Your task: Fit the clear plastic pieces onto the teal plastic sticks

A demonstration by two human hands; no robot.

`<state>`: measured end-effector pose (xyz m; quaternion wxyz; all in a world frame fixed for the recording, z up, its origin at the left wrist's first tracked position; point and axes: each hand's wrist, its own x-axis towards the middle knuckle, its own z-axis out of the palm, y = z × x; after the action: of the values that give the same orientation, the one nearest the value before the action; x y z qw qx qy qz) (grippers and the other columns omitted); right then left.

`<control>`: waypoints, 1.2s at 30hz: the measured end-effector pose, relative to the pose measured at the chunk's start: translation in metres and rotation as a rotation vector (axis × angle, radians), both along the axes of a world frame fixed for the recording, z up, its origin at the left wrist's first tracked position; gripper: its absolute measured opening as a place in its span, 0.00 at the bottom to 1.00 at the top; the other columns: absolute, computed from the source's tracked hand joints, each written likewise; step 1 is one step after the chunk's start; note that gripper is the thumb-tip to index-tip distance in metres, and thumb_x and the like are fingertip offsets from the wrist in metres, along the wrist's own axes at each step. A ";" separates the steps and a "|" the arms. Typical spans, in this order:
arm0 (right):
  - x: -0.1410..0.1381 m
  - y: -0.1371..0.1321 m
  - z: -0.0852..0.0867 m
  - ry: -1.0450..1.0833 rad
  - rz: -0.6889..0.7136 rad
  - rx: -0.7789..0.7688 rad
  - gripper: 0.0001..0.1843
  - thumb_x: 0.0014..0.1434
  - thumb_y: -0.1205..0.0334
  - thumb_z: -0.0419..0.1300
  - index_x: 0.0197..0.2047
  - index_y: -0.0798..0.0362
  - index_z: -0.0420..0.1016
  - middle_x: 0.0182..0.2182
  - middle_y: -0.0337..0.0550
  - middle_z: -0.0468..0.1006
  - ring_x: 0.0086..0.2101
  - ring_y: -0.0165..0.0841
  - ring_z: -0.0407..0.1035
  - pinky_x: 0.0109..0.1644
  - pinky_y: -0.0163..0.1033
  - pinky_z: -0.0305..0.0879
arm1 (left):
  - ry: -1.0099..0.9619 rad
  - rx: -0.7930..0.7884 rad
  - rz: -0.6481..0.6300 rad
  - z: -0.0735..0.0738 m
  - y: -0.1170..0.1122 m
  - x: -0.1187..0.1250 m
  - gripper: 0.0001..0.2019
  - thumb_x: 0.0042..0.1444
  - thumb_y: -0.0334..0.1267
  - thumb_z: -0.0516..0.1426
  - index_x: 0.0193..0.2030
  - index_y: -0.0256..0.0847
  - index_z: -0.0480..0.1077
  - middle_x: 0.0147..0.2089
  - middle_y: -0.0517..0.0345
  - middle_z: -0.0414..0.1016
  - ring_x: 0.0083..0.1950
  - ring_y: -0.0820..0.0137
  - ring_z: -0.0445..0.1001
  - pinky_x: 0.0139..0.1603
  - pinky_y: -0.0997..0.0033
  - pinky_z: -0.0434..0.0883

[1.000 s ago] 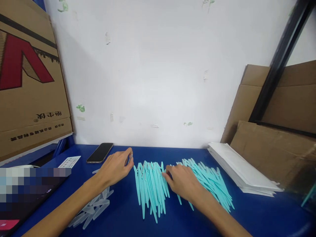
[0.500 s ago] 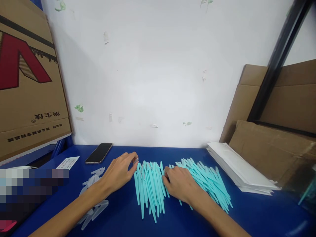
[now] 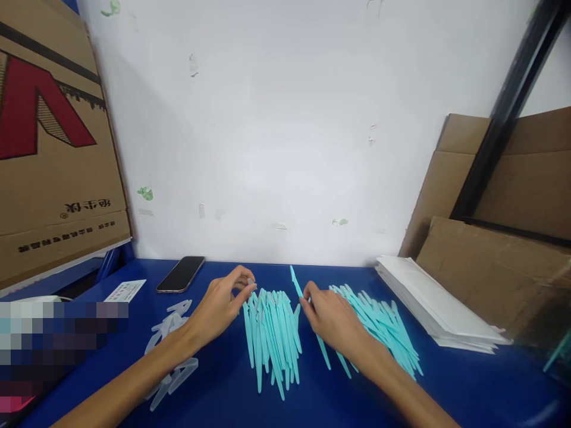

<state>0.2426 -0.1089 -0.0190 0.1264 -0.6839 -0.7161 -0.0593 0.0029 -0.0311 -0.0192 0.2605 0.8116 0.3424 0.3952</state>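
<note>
At two o'clock from the middle bunch of teal sticks [image 3: 270,342], the right hand [image 3: 328,312] pinches a single stick [image 3: 296,284], tip pointing toward eleven, while at ten o'clock the left hand [image 3: 223,302] grips a small translucent piece [image 3: 251,282], with clear caps [image 3: 182,374] at nine and another teal pile [image 3: 386,327] at three.

One turquoise eyebrow razor [image 3: 295,280] is pinched by the right fingers [image 3: 311,290], its tip pointed away. More are laid in two piles, the middle pile [image 3: 270,339] fanned lengthwise, the right pile [image 3: 389,330] slanted. Translucent caps [image 3: 183,375] are scattered at left; a small clear piece [image 3: 251,282] is held by the left fingers [image 3: 242,272].
</note>
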 end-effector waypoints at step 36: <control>-0.009 -0.014 0.013 0.323 0.293 0.319 0.17 0.72 0.53 0.43 0.43 0.50 0.70 0.19 0.32 0.69 0.18 0.28 0.61 0.27 0.35 0.51 | -0.391 -0.465 -0.147 0.008 -0.004 0.003 0.17 0.59 0.51 0.60 0.42 0.39 0.64 0.43 0.52 0.80 0.20 0.75 0.75 0.17 0.79 0.64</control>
<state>0.2335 -0.1229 -0.0057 0.3522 -0.5452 -0.7595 -0.0427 0.0061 -0.0349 -0.0115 0.5279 0.6616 0.3072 0.4349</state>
